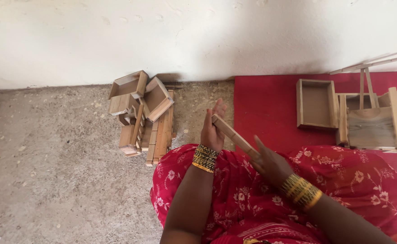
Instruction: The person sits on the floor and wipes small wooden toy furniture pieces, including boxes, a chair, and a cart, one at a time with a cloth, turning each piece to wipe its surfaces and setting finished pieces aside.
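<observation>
From the head camera, looking down, the left hand [213, 129] and the right hand [270, 163] hold a slim wooden strip [233, 135] between them above the lap. The left hand grips the strip's far end, fingers wrapped behind it and pointing up; the right hand clasps the near end, though how tightly its fingers close is hard to make out. Both wrists carry stacked gold and dark bangles [204, 158]. A red flowered dress [270, 203] covers the lap. To the left, on the concrete floor [49, 158], lies a pile of wooden parts [143, 115] by the white wall [185, 36]. To the right, on a red mat [266, 104], sits an open wooden box [316, 104], with a part-built wooden frame [374, 117] just beside it.
</observation>
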A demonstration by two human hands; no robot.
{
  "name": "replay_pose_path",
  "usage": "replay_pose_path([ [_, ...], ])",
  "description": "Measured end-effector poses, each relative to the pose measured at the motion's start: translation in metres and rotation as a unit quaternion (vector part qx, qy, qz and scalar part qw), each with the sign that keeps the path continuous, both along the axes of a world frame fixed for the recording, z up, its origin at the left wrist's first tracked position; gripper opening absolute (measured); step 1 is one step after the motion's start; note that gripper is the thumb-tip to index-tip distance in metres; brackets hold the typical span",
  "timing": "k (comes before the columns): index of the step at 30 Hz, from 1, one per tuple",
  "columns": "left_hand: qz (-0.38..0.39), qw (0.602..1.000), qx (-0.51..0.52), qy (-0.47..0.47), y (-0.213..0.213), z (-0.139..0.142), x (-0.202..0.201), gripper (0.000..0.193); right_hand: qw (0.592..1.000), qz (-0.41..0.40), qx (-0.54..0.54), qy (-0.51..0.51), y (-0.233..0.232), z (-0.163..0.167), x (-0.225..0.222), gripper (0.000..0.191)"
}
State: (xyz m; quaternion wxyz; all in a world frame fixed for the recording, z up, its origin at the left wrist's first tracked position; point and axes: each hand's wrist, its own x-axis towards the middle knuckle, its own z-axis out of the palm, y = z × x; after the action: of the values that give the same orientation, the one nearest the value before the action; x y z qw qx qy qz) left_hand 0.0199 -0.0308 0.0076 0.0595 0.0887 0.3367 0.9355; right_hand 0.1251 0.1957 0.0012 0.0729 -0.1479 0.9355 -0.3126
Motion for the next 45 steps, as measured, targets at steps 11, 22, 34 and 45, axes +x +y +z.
replay_pose_path([
  [11,-0.13,0.958,-0.257,0.012,0.099,-0.025,0.07,0.053,0.986,-0.152,-0.055,-0.039,0.023,0.005,0.006,0.098],
  [22,0.381,0.87,-0.294,-0.103,-0.001,0.048,-0.032,0.06,0.98,-0.056,-0.039,-0.186,0.017,0.004,0.016,0.083],
  [34,0.267,0.411,-0.824,-0.285,-0.176,0.071,-0.061,0.062,0.987,-0.015,-0.024,-0.156,0.016,-0.013,0.004,0.065],
  [45,0.243,0.349,-0.846,-0.321,-0.181,0.057,-0.062,0.089,0.991,0.012,-0.05,-0.125,0.025,-0.028,0.0,0.06],
])
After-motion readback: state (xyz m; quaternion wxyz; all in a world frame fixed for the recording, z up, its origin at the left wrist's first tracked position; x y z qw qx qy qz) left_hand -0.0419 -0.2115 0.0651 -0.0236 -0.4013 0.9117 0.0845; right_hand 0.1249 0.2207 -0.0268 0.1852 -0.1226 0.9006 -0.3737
